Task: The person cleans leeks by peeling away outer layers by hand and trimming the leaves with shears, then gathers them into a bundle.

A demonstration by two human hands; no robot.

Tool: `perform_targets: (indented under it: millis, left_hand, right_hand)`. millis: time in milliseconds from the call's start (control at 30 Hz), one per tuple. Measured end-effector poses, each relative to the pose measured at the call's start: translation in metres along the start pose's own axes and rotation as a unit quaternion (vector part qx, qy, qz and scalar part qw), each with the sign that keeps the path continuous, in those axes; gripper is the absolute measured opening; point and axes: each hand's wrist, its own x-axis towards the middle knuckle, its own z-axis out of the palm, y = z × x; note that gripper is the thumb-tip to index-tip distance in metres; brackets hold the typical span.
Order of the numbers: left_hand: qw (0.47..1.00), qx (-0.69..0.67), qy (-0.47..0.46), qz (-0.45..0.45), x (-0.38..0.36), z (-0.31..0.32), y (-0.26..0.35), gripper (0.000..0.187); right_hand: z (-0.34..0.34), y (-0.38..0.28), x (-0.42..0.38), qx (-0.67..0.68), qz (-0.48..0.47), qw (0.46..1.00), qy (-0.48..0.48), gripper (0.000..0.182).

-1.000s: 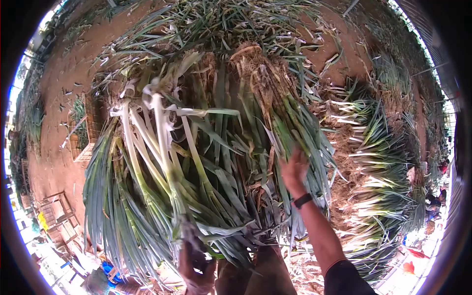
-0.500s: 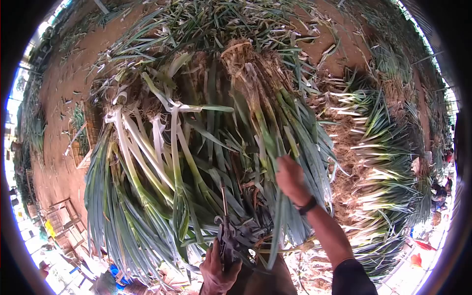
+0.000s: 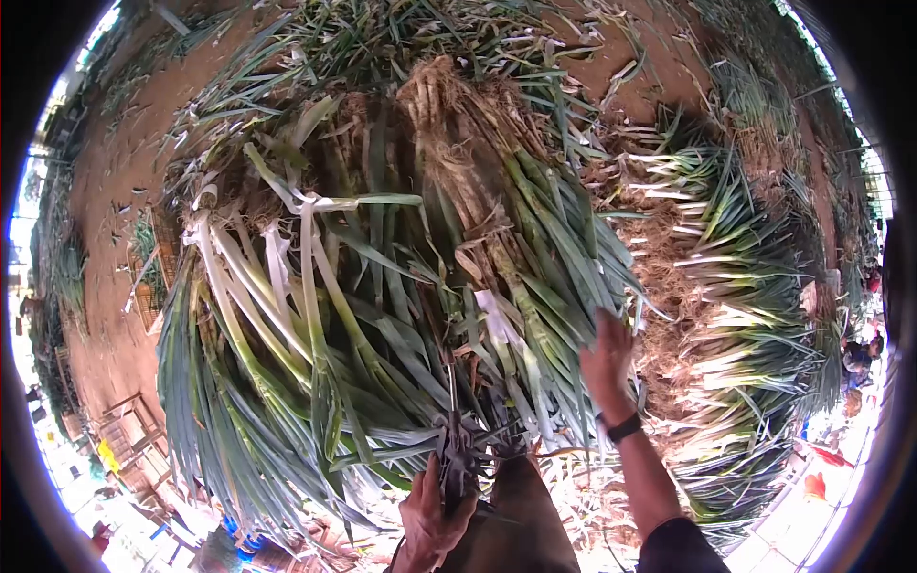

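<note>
My left hand (image 3: 432, 516) grips a dark pistol-shaped tool (image 3: 457, 454) whose thin metal tube points up and away from me. My right hand (image 3: 607, 363), with a dark band on its wrist, is at the right edge of a bunch of leeks (image 3: 497, 229), fingers stretched out over the leaves and slightly blurred. Brown roots and soiled outer skins cover that bunch's far end. To the left lie several leeks with clean white stems (image 3: 253, 306), their long green leaves hanging towards me. A pale strip of skin (image 3: 497, 320) lies among the leaves in the middle.
A long row of leeks (image 3: 731, 286) lies on the right, roots inward. Loose leaves (image 3: 382, 48) cover the ground beyond the pile. On the left are a crate (image 3: 153, 267), a wooden frame (image 3: 138, 425) and bare brown soil (image 3: 119, 220). Another person (image 3: 860, 353) is far right.
My right hand has moved right, away from the middle of the leeks. The tool in my left hand has shifted slightly right and down. A pale strip now shows in the middle.
</note>
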Motion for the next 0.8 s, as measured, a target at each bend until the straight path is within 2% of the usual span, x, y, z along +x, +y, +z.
perform_targets:
  millis: [67,133,167,267,300,433,467,533,667,700,800]
  left_hand:
    - [0.999,0.007,-0.031,-0.018,-0.004,0.006,0.004,0.086]
    - [0.998,0.014,-0.064,-0.015,-0.006,0.009,0.010,0.086]
    - [0.996,0.018,-0.081,-0.014,-0.007,0.010,0.012,0.086]
    - [0.996,0.036,-0.077,0.031,-0.017,0.026,0.008,0.087]
    - [0.995,0.039,-0.081,0.051,-0.015,0.025,0.008,0.089]
    - [0.994,0.049,-0.096,0.027,-0.017,0.024,0.011,0.091]
    - [0.993,0.055,-0.089,0.048,-0.016,0.023,0.011,0.091]
    - [0.991,0.068,-0.072,0.091,-0.017,0.017,0.012,0.092]
    - [0.992,0.065,-0.072,0.078,-0.025,0.001,0.022,0.091]
    - [0.991,0.039,-0.127,0.009,-0.034,-0.001,0.021,0.090]
    - [0.991,0.012,-0.126,0.040,-0.054,-0.002,0.017,0.089]
  right_hand:
    - [0.028,-0.010,-0.045,0.087,0.024,0.986,-0.144,0.033]
    - [0.053,-0.030,-0.065,0.145,0.001,0.976,-0.165,0.029]
    - [0.059,-0.032,-0.068,0.145,0.002,0.976,-0.160,0.035]
    - [0.085,-0.043,-0.056,-0.044,0.012,0.993,-0.111,0.045]
    - [0.091,-0.048,-0.055,-0.093,0.026,0.986,-0.138,0.052]
    - [0.125,-0.055,-0.041,-0.169,0.042,0.976,-0.128,0.046]
    - [0.127,-0.053,-0.041,-0.161,0.040,0.977,-0.135,0.045]
    - [0.124,-0.049,-0.046,-0.143,0.035,0.978,-0.149,0.042]
    - [0.087,-0.047,-0.060,-0.110,0.014,0.980,-0.166,0.054]
    - [0.071,-0.045,-0.069,-0.108,-0.006,0.980,-0.165,0.067]
    - [-0.009,-0.048,-0.059,0.048,0.042,0.950,-0.305,0.072]
